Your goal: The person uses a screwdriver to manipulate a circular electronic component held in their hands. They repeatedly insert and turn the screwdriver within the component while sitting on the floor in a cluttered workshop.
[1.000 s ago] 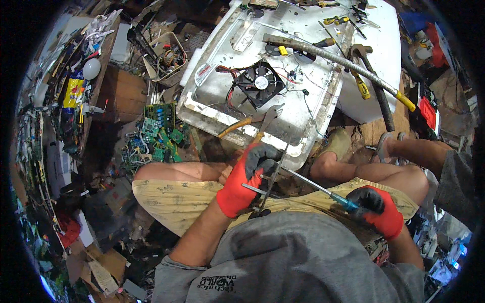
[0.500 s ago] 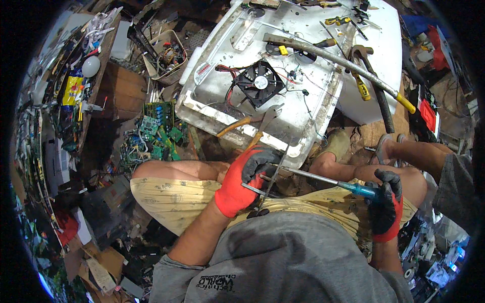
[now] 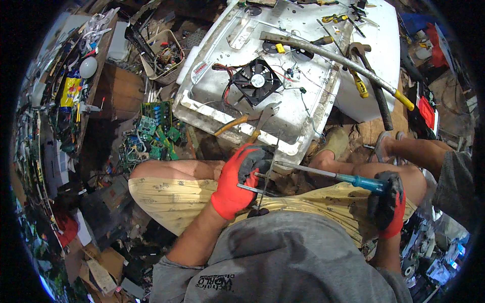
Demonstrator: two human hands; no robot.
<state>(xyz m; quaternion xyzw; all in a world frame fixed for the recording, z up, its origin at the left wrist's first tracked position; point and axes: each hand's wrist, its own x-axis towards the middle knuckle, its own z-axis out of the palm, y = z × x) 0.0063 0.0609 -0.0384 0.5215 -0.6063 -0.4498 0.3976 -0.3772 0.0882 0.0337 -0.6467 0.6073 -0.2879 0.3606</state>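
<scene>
My left hand (image 3: 238,179), in a red and black work glove, is closed on a thin dark metal plate (image 3: 269,174) seen nearly edge-on, with slim metal rods sticking out on the glove side. My right hand (image 3: 387,204), gloved alike, grips the teal handle of a long screwdriver (image 3: 361,183). The screwdriver's shaft points left, its tip at the upper part of the plate; whether they touch I cannot tell. Just beyond my left hand lie orange-handled pincers (image 3: 263,117) on the edge of a white plastic panel (image 3: 298,126). A black computer fan (image 3: 256,82) with wires rests on that panel.
A hammer (image 3: 375,91) and a long metal bar with a yellow end (image 3: 371,74) lie across the panel's right side. Green circuit boards (image 3: 156,129) are heaped at left, near a bin of scrap (image 3: 169,55). Another person's leg (image 3: 414,147) reaches in from the right.
My right hand and the screwdriver have shifted slightly, with more of the teal handle showing. The left hand, still holding the metal plate, has moved a little left.
</scene>
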